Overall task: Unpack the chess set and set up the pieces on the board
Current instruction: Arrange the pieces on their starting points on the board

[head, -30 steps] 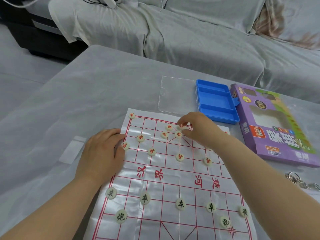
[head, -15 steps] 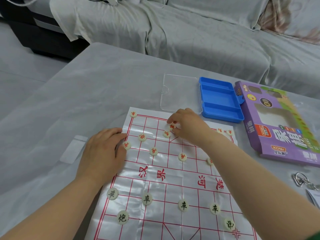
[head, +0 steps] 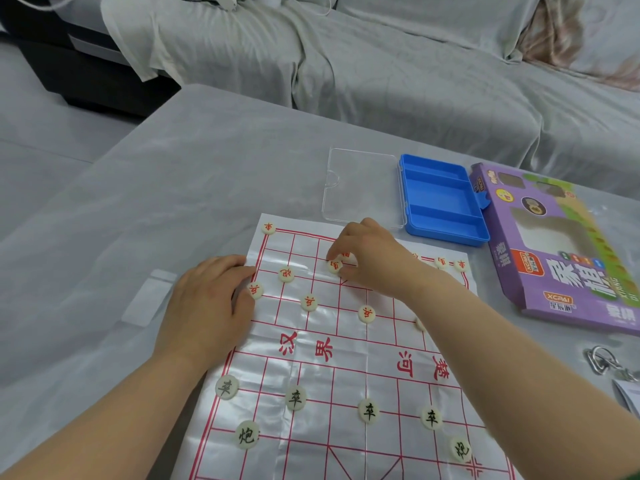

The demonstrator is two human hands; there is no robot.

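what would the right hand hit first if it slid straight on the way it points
Likely the corner piece at the far left of the board; the right hand points that way over bare squares. The exact line is uncertain.

Board sheet (head: 381, 341): glossy white, red grid lines, red characters across the middle band.
Far-half pieces (head: 309, 302): cream discs, red characters.
Near-half pieces (head: 367, 411): cream discs, black characters.
Compartment tray (head: 446, 234): solid blue.
Lid (head: 360, 188): clear, colourless.
Box (head: 512, 271): purple, green strip along one edge, orange-red label, white lettering.
Table cover (head: 207, 185): plain pale grey.
Sofa cover (head: 381, 64): similar grey, unpatterned.
Key ring (head: 601, 362): silver.
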